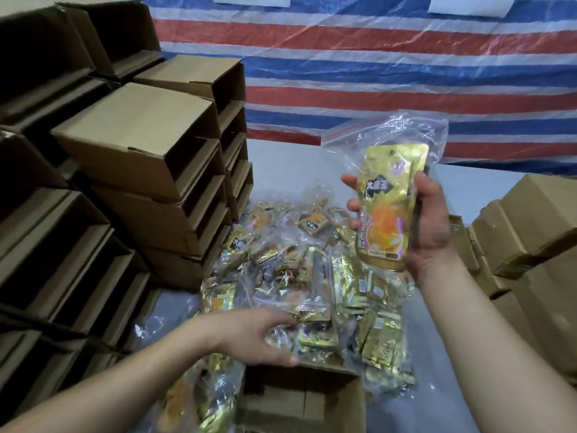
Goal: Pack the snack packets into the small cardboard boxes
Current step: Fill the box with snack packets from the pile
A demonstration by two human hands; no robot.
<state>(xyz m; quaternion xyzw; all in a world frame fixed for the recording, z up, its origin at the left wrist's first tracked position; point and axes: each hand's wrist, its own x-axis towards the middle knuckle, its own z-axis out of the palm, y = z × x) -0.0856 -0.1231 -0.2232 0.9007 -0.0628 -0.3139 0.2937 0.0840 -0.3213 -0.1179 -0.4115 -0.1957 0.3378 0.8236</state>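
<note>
Writing on the gold snack packet (385,207), black-banner characters, is too blurred to read. Right hand (427,226) grasps it, bagged, above the packet pile (312,276); left hand (265,335) reaches relaxed beside the open box (299,398).

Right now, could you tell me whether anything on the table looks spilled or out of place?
Nothing is damaged. The packets lie in a loose heap, some beside the open box, which looks empty.
</note>
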